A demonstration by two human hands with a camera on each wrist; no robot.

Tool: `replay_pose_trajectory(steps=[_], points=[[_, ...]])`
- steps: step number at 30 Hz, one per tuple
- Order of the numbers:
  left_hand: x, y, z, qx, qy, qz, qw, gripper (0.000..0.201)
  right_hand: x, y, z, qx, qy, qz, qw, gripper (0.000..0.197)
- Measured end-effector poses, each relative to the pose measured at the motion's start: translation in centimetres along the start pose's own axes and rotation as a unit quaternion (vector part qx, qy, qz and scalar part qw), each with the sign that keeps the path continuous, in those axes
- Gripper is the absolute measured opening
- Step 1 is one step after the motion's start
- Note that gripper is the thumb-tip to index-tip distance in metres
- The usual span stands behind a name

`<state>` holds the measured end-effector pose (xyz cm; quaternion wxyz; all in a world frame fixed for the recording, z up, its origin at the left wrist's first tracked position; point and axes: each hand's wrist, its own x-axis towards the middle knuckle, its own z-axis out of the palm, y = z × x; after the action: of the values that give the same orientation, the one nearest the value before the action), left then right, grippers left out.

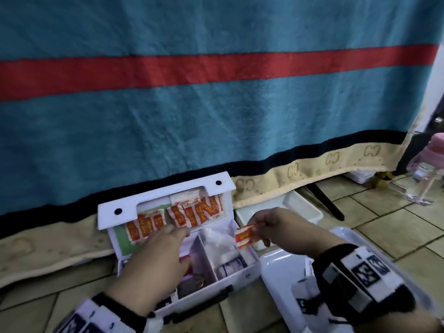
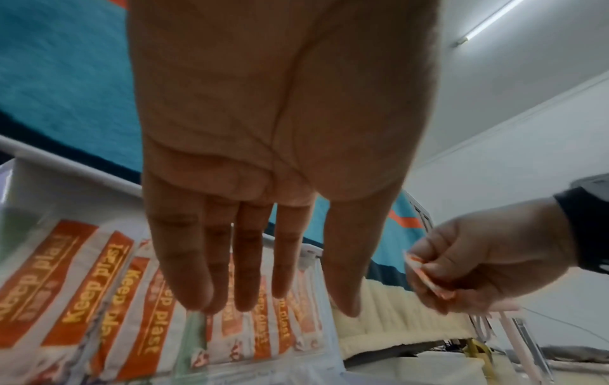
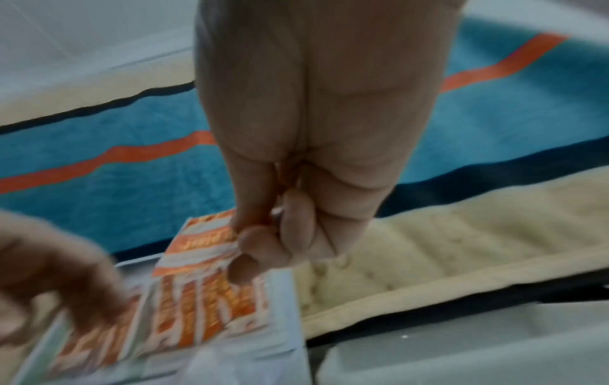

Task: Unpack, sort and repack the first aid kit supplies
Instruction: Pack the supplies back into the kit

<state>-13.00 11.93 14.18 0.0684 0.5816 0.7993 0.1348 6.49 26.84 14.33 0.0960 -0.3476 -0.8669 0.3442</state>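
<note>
A white first aid box (image 1: 240, 272) stands open on the tiled floor, its lid (image 1: 153, 200) propped upright. Orange-and-white plaster strips (image 1: 192, 212) (image 2: 99, 281) (image 3: 204, 307) are tucked inside the lid. My left hand (image 1: 177, 233) (image 2: 280, 299) reaches up to those strips with straight fingers, its tips at their lower edge. My right hand (image 1: 259, 224) (image 3: 250, 234) hovers just right of the box and pinches a short plaster strip (image 1: 246, 237) (image 3: 197, 247) (image 2: 428, 278) between thumb and fingers. My left arm hides the box's left compartment.
The right compartment holds a clear bag and a blue-and-white packet (image 1: 231, 265). A white tray (image 1: 276, 272) with packets lies front right, another white tray (image 1: 302, 207) behind it. A teal blanket (image 1: 216, 104) hangs close behind. A pink-capped bottle (image 1: 430, 169) stands far right.
</note>
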Motion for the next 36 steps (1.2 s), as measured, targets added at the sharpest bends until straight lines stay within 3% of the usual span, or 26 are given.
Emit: replay_pose_trajectory(steps=[2,4,8,10,13,17,20,25,31,36], points=[[0.7,-0.4,-0.3,0.003,0.021,0.009,1.000,0.056,2.4,-1.3,1.9,-0.028,-0.046,-0.038,0.998,0.013],[1.4,-0.9,-0.8,0.020,0.065,0.006,0.998,0.060,4.4,-2.4,3.0,-0.046,-0.040,-0.061,0.996,0.013],[1.9,-1.9,-1.6,0.071,0.104,0.001,0.992,0.072,7.7,-3.5,2.9,0.049,0.098,-0.073,0.991,0.007],[2.0,-2.3,-1.7,0.077,0.087,0.003,0.993,0.074,8.6,-4.1,2.4,0.162,0.188,-0.087,0.965,0.022],[2.0,-2.8,-1.6,0.047,0.061,0.010,0.997,0.073,9.4,-5.3,2.4,0.227,0.211,-0.112,0.944,0.026],[1.9,-2.8,-1.3,0.039,0.057,0.015,0.998,0.070,9.7,-6.5,2.4,0.026,0.234,-0.160,0.959,0.012],[1.9,-2.9,-1.1,0.031,0.057,0.014,0.998,0.068,10.4,-6.9,2.4,-0.134,0.153,-0.174,0.964,0.019],[1.9,-3.1,-0.9,0.030,0.056,0.009,0.998,0.074,10.7,-7.7,3.0,-0.280,0.042,-0.169,0.944,0.036],[1.9,-3.0,-0.7,0.007,0.068,0.003,0.998,0.076,10.5,-9.3,2.7,-0.312,0.080,-0.110,0.940,0.029],[1.7,-3.0,-0.8,-0.018,0.076,-0.001,0.997,0.074,10.4,-9.9,2.9,-0.338,0.039,-0.082,0.937,0.032]])
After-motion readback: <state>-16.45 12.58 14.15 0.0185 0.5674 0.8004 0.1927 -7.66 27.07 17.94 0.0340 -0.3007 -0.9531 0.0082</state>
